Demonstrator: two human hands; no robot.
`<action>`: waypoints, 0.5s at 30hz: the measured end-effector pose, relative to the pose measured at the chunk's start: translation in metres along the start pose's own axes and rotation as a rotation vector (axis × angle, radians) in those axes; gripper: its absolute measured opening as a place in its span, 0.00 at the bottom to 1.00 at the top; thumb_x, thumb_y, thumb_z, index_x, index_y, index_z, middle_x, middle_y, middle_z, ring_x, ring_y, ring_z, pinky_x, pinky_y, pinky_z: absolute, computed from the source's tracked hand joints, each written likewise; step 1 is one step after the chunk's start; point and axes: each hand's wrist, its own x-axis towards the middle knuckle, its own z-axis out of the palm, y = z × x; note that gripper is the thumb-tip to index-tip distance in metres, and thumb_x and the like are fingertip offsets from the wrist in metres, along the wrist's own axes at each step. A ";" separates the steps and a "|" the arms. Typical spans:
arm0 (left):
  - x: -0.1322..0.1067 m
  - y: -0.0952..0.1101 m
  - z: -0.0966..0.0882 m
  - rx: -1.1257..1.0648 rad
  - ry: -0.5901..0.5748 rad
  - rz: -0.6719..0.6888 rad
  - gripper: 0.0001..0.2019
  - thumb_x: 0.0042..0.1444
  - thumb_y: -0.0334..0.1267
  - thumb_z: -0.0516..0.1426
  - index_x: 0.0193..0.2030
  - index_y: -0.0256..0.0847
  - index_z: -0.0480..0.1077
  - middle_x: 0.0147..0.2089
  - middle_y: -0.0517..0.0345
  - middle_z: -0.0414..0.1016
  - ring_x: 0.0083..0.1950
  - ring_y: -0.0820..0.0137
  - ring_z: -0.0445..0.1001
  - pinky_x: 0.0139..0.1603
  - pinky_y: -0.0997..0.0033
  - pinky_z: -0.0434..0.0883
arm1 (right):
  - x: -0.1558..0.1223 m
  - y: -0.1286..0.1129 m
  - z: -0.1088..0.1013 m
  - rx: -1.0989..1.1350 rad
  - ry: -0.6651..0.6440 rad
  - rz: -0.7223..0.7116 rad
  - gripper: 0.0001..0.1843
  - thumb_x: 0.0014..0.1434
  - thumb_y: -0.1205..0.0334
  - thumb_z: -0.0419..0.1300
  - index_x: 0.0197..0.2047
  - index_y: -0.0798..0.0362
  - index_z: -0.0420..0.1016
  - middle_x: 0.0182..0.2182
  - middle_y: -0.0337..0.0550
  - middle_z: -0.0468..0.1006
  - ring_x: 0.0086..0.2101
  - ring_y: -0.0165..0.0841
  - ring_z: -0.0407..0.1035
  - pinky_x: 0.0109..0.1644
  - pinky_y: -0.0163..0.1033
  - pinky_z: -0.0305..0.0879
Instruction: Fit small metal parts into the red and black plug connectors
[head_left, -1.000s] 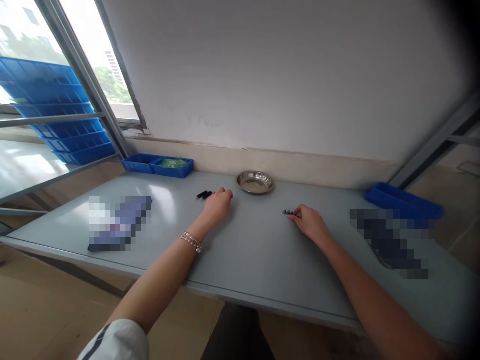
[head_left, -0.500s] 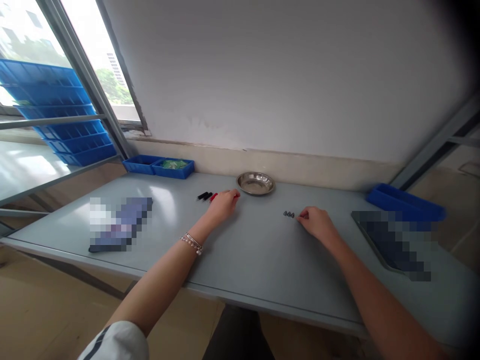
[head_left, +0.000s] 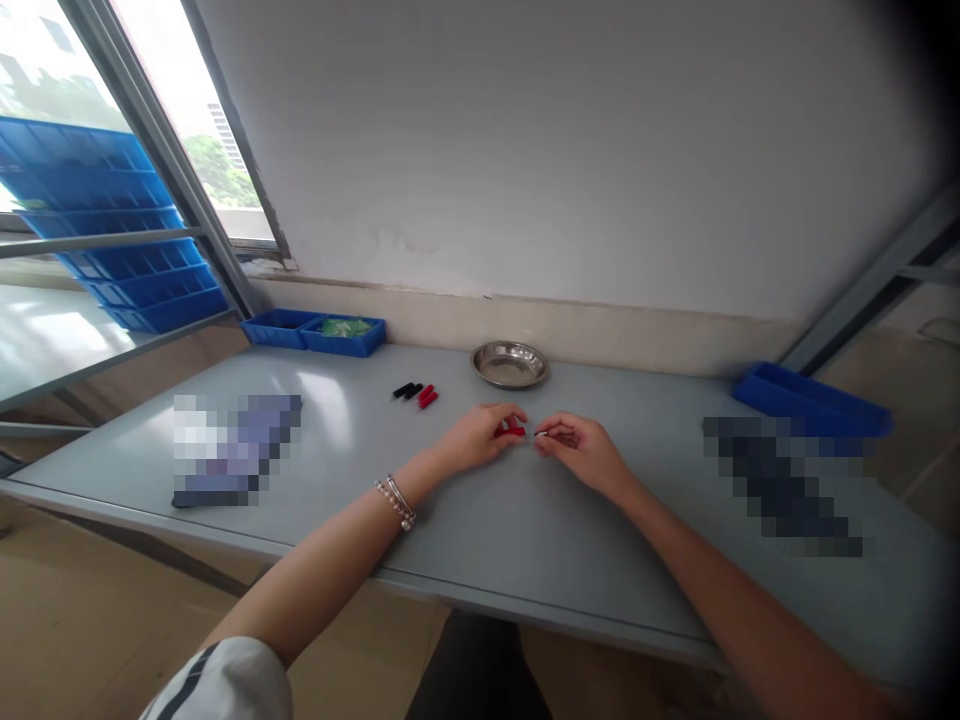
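My left hand (head_left: 480, 436) is closed on a small red piece (head_left: 510, 431) over the middle of the grey table (head_left: 465, 520). My right hand (head_left: 577, 446) is just to its right, pinching a tiny dark part whose tip points at the red piece. The two hands almost touch. Two black pieces (head_left: 406, 390) and two red pieces (head_left: 427, 397) lie together on the table behind my left hand. A round steel dish (head_left: 510, 364) sits at the back near the wall.
Small blue bins (head_left: 315, 331) stand at the back left, one with green bits inside. A blue tray (head_left: 810, 400) is at the far right. Blurred-out items lie left and right on the table. Stacked blue trays (head_left: 112, 240) show behind the window frame.
Both hands have come together at the table's centre. My left hand has carried a red piece away from the black ones, and my right hand has brought a small dark part from the right.
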 end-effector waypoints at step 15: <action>-0.001 0.011 0.000 -0.099 -0.005 0.027 0.11 0.52 0.38 0.55 0.41 0.38 0.66 0.35 0.57 0.73 0.32 0.75 0.69 0.34 0.77 0.64 | -0.001 0.004 0.006 0.095 0.013 -0.045 0.08 0.48 0.58 0.57 0.31 0.53 0.67 0.25 0.40 0.75 0.27 0.30 0.70 0.34 0.37 0.67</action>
